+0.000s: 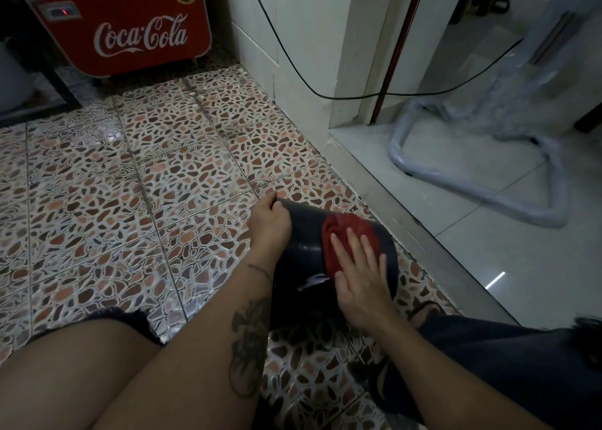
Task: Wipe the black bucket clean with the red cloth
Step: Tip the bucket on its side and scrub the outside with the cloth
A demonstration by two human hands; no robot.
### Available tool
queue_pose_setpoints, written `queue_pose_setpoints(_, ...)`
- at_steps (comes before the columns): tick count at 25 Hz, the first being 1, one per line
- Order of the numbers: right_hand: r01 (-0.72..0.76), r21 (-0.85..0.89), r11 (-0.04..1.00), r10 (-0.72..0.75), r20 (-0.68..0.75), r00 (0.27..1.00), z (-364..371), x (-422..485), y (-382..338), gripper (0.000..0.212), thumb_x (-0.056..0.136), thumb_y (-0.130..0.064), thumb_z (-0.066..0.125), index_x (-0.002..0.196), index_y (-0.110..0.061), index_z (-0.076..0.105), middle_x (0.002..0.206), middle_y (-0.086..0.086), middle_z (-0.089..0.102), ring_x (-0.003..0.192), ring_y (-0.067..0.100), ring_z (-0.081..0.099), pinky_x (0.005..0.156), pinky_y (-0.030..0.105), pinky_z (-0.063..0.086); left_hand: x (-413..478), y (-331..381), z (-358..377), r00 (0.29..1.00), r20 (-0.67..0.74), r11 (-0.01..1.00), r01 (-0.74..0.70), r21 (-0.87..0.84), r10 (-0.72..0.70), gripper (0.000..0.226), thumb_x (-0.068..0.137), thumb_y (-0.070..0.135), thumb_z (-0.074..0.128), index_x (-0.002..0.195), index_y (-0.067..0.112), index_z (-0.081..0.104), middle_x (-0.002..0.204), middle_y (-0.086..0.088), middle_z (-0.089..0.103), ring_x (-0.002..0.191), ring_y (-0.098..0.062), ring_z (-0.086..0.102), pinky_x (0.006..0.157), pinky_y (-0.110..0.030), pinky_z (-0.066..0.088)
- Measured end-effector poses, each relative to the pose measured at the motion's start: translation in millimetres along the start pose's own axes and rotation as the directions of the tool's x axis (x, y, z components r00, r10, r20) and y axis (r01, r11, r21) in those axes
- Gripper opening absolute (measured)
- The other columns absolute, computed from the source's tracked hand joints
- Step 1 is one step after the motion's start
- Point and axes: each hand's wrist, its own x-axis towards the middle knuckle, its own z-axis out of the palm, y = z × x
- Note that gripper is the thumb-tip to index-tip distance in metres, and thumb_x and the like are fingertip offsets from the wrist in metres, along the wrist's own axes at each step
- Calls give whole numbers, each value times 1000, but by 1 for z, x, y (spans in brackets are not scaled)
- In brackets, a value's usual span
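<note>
1. While the black bucket [303,250] lies on its side on the pebble-patterned floor [130,185] between the person's knees, wiping is under way.
2. Left hand [268,223]: its grip is closed on the bucket's far edge, steadying it.
3. Right hand [360,278]: flat, fingers spread, pressing the red cloth [348,234] onto the bucket's upper side, clasping nothing.
4. Pale streaks [314,281] near the wrist likely need the next pass.
5. A red cooler [127,29] stands by the wall; a black cable [293,68] hangs nearby.
</note>
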Motion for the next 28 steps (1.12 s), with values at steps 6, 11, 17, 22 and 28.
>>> queue_pose_setpoints(6, -285, -121, 951, 290, 21, 957, -23, 29, 49, 61, 102, -34, 20, 160, -39, 1, 170, -4, -4, 155, 20, -4, 122, 56, 0, -44, -16, -7, 954, -11, 913, -282, 295, 299, 54, 102, 24, 41, 155, 20, 31, 159, 2, 37, 143, -18, 35, 112, -30, 24)
queue_pose_setpoints(11, -437, 24, 899, 433, 93, 897, -40, 65, 28, 72, 93, -18, 31, 160, -36, 9, 170, -6, -4, 155, 28, -2, 123, 56, 2, -67, -51, -15, 927, 49, 850, -360, 384, 371, 56, 106, 31, 32, 159, 32, 14, 142, -7, 54, 120, -27, 55, 93, -31, 39)
queue_pose_setpoints(17, -69, 269, 961, 46, 91, 995, -24, 45, -44, 71, 91, -8, 41, 155, -36, 32, 168, -8, 14, 155, 19, 2, 124, 41, -7, -46, -30, -16, 963, -29, 875, -230, 426, 267, 53, 103, 25, 38, 155, 26, 29, 108, -16, 66, 99, -35, 61, 82, -39, 45)
queue_pose_setpoints(22, -111, 7, 994, 109, 132, 985, -17, 23, -1, 61, 102, -43, 25, 157, -48, -1, 169, -7, -11, 153, 19, -15, 121, 53, -12, -52, -29, -26, 920, -8, 807, -340, 482, 392, 46, 102, 20, 43, 148, 16, 44, 151, -3, 46, 133, -23, 46, 102, -28, 32)
queue_pose_setpoints(28, -322, -50, 945, 326, 160, 932, -25, 24, 11, 62, 102, -41, 19, 157, -45, -10, 168, -1, -20, 153, 28, -20, 120, 57, -13, -44, -43, -25, 913, -9, 842, -373, 389, 408, 47, 103, 20, 39, 149, 24, 45, 160, 9, 37, 144, -13, 36, 109, -22, 20)
